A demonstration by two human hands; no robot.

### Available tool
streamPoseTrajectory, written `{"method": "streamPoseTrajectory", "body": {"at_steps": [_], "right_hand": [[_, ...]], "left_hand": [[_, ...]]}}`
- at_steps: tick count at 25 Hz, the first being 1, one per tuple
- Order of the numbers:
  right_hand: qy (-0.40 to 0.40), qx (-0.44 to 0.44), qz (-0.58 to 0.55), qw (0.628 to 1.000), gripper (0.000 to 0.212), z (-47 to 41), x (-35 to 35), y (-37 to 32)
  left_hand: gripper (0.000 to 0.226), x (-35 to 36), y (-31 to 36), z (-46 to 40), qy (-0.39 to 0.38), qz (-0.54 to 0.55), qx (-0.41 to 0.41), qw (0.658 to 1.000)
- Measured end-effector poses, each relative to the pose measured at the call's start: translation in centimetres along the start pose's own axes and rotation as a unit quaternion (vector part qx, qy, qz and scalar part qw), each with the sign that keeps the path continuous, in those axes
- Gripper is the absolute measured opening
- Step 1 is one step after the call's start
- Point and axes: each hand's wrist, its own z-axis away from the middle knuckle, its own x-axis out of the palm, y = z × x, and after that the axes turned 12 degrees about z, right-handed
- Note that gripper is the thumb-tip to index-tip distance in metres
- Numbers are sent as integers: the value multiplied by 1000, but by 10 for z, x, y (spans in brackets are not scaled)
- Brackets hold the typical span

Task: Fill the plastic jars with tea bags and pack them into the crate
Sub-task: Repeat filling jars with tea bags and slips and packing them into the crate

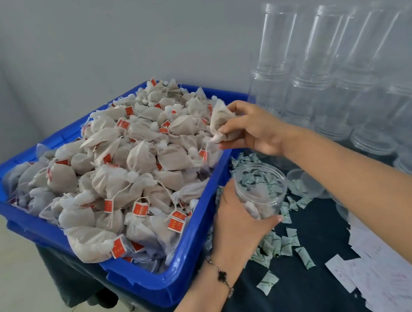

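A blue crate (148,281) on the left is heaped with white tea bags (132,163) bearing red tags. My left hand (237,219) grips a clear plastic jar (262,190), open at the top, just right of the crate's near corner; at least one tea bag lies inside it. My right hand (251,129) pinches one tea bag (221,119) above the crate's right edge, a little beyond the jar.
Stacks of empty clear jars (341,80) stand against the wall at the right. Small green-printed sachets (284,245) are scattered on the dark table cloth (296,295). White paper slips (388,278) lie at the lower right. Tiled floor shows at the left.
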Motion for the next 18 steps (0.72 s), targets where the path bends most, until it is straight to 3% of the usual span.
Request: {"method": "streamPoseTrajectory", "body": {"at_steps": [3,6,8,10,11,14,16,18], "right_hand": [[-29,-12,76,997,32,33,-25,-12],[-58,7,277,959,48,57,-40,-22],[-97,20,489,866,47,65,-36,-22],[-140,13,620,772,39,65,-25,-18],[-138,-4,636,759,34,60,-20,-16],[-44,-76,632,770,21,30,-3,-12],[24,-109,641,760,22,0,7,-5],[41,-111,653,748,25,-29,17,5]], "left_hand": [[104,3,5,4,4,7,12,1000],[106,6,6,6,7,3,14,1000],[106,7,6,6,9,-1,18,1000],[105,7,4,5,5,9,20,1000],[104,7,3,5,1,13,21,1000],[102,5,-3,1,-4,3,28,1000],[103,4,-7,-3,0,8,24,1000],[102,3,-10,-8,6,4,29,1000]]}}
